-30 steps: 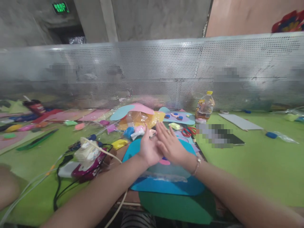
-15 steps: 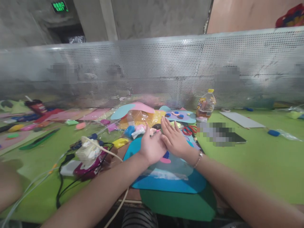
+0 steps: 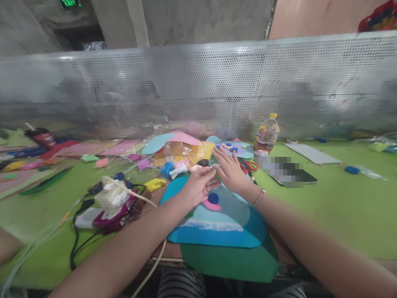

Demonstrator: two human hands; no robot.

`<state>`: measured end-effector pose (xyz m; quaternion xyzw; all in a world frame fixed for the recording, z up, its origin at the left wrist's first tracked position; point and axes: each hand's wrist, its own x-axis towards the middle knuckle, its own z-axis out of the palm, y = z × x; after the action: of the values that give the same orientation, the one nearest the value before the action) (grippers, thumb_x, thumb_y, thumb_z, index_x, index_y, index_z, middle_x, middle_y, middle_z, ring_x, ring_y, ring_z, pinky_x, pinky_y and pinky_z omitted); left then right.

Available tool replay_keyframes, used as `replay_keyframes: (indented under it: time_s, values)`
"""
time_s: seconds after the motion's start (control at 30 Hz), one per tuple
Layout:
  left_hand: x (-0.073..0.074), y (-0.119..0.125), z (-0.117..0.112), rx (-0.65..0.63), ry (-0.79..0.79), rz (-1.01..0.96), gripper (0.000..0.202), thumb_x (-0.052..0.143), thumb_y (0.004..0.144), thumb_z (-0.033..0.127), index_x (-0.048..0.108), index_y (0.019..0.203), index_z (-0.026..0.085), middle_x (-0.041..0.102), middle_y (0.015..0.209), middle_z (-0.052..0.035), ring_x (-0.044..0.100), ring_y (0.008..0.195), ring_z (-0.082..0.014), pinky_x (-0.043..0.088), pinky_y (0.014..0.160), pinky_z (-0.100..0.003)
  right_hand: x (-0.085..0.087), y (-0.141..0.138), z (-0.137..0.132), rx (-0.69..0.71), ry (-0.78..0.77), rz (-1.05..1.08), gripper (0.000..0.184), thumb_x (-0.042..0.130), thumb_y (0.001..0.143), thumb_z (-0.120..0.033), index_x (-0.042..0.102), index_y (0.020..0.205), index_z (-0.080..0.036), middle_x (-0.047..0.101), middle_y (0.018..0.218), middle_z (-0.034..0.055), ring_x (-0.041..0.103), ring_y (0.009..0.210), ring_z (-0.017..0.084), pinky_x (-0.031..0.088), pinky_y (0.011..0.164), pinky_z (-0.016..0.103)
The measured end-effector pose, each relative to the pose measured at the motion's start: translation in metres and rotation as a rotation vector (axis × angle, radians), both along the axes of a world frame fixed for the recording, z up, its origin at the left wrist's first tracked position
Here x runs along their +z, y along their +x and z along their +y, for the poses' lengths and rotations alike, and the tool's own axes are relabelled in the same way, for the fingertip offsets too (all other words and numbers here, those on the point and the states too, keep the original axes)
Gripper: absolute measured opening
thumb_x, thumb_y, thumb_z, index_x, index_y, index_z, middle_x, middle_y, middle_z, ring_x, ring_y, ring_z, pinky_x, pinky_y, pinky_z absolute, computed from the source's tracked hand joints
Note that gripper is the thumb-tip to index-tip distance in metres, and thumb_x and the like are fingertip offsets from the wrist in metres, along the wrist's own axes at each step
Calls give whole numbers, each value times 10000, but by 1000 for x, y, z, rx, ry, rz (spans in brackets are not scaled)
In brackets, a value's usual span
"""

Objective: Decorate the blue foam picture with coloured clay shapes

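Above the blue paper sheet (image 3: 192, 236), my left hand (image 3: 197, 188) has its thumb and fingers closed on a small green piece (image 3: 214, 167) that looks like modelling clay. My right hand (image 3: 231, 174) is right beside it, palm down with fingers stretched out, its thumb close to the green piece. Whether the right thumb touches it is hard to see. On the sheet below lie a dark blue clay ball (image 3: 213, 198) and a curved pink clay strip (image 3: 212, 205). A white band (image 3: 211, 225) runs across the sheet.
A power strip with cables (image 3: 111, 211) lies at left. Red-handled scissors (image 3: 249, 166), a drink bottle (image 3: 267, 134) and a tablet-like device (image 3: 291, 176) are to the right. Bagged clay (image 3: 155, 184) sits behind. A perforated metal screen (image 3: 198, 91) borders the table. Another person's arm (image 3: 9, 246) shows at left.
My palms were pressed together; they have come apart. My left fingers now pinch the small green piece, and the blue ball and pink strip show more fully.
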<state>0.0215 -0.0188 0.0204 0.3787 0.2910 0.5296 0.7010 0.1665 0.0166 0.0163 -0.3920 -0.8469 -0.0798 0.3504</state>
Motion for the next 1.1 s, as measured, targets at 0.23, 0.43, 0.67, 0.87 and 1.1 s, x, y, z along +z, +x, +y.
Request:
replay_keyframes:
  time_s: [0.23,0.43,0.67,0.87,1.1]
  values:
    - [-1,-3,2,31,8,32,153,775,667,172,631,708,140,691,770,-69,654,706,-145,528,651,-243,5,3,5,177,-72,345,322,281,961,-323,554,1080,-201,561,1151,92,472,1134,203,319,1009,429]
    - [0,-3,2,57,47,9,215,809,621,228,618,646,131,650,655,-31,608,601,-99,501,604,-206,11,1,0,278,-201,442,301,327,948,-341,577,866,-194,564,950,68,527,940,193,402,887,363]
    - [2,-3,1,59,45,-19,63,696,759,165,663,732,119,680,729,-71,651,698,-132,509,677,-231,12,-2,-6,294,-222,444,306,333,945,-323,597,857,-195,578,887,47,540,879,174,428,808,313]
    - [1,-2,2,50,73,-86,44,650,795,130,676,786,96,688,785,-87,662,777,-157,500,762,-267,10,-2,-4,293,-246,416,317,325,944,-334,575,809,-195,562,867,45,529,841,169,438,776,310]
    - [-1,-4,5,102,84,-112,95,732,723,160,654,732,107,669,722,-39,629,684,-100,482,729,-220,8,-4,-6,372,-324,414,243,409,914,-365,577,914,-189,567,892,42,539,853,164,461,769,307]
